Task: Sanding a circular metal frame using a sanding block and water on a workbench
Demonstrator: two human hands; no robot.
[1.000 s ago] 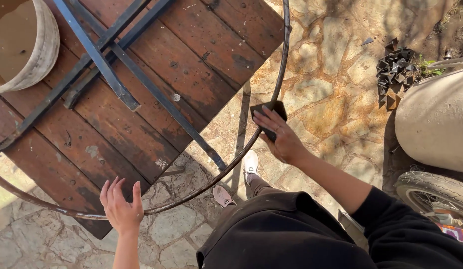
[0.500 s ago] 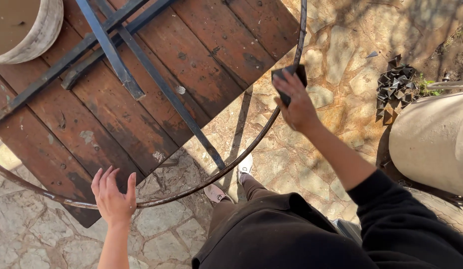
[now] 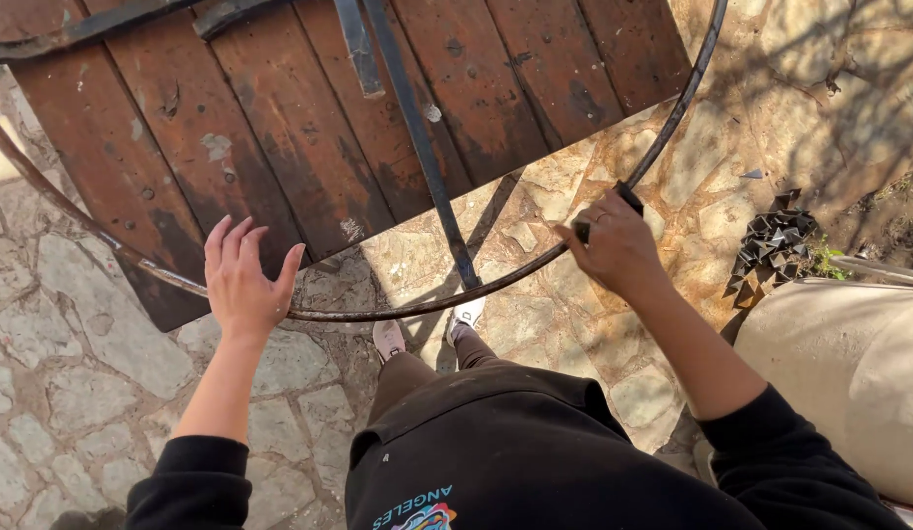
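Rusty metal hoop (image 3: 432, 306) rings the weathered wooden worktop (image 3: 280, 128), curving in front of the person's knees over the stone paving (image 3: 64, 383). Right hand (image 3: 618, 245) is clenched around a small dark block (image 3: 628, 199), pressed against the hoop on its right-hand arc, so the step in hand looks like rubbing down the rim. Left hand (image 3: 242, 285) is released, fingers spread, palm resting at the hoop's lower left bend as a brace. Judging from this, the next stroke calls for steady pressure along the curve while the brace stays firm
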